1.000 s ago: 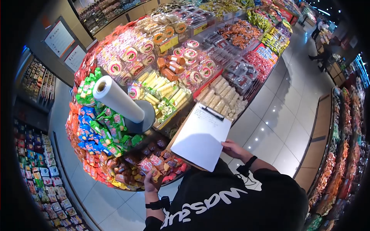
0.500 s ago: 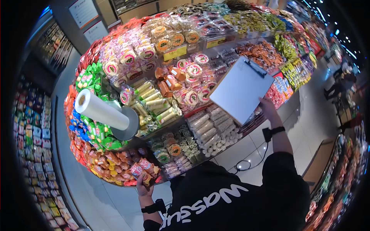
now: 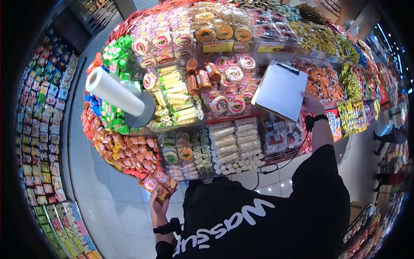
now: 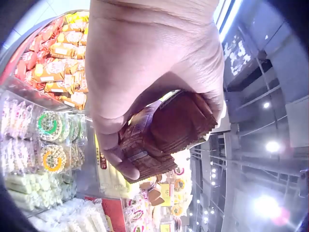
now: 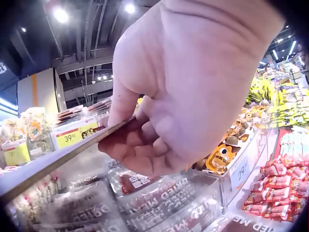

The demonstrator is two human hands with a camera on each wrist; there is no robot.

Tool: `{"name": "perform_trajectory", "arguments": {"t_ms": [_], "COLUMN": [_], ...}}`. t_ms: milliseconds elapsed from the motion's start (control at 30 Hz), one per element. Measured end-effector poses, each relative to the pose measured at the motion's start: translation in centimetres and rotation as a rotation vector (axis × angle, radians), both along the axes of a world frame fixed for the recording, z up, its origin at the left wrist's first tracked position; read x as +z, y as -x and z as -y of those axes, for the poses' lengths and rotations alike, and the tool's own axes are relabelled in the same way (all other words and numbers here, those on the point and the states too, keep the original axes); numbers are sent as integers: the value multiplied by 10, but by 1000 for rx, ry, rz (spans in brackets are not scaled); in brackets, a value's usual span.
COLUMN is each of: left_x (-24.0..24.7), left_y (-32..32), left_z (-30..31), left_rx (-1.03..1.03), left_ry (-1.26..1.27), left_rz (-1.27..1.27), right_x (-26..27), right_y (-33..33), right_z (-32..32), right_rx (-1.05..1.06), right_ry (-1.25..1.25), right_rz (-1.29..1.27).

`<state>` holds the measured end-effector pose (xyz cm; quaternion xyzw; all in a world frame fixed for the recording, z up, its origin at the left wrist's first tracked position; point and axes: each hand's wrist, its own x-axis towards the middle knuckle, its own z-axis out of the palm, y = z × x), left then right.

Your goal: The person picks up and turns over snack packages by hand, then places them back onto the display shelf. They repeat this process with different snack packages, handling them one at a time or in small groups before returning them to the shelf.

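Two packets (image 3: pixel 158 184), apparently, in left hand (image 3: pixel 159 207)

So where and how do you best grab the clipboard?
Probably pinch the clipboard by its right edge, coming from the right, thumb above and fingers below, as the right hand does: the board is thin and flat, and the clip sits at the far end.

two sealed, crimp-edged brown-and-red snack packets (image 3: pixel 159 185) sit in the left hand (image 3: pixel 158 208); a tilted clipboard (image 3: pixel 288 69) bearing white paper (image 3: pixel 280 93) is in the right hand (image 3: pixel 313 104).
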<state>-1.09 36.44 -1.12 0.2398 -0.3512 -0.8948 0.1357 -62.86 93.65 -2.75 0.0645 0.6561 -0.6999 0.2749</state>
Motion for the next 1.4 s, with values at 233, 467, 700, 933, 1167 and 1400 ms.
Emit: {"name": "perform_trajectory", "arguments": {"t_ms": [233, 467, 700, 933, 1167, 1400], "left_x": [-9, -13, -21, 14, 38, 27], "left_y": [-4, 0, 3, 23, 36, 27], "left_z": [-27, -32, -29, -25, -14, 28], "left_rx": [28, 56, 30, -104, -217, -361], "left_ry": [-29, 41, -123, -207, -300, -135], "left_rz": [-33, 31, -32, -268, -357, -158], "right_x": [-37, -19, 54, -20, 88, 116], "right_y": [43, 21, -44, 25, -127, -387], "right_z": [-2, 23, 67, 17, 131, 339], "right_rx": [-3, -31, 95, 8, 37, 751], "right_ry": [-69, -166, -141, -389, -493, -154], "right_rz": [-106, -109, -241, -201, -746, -750]}}
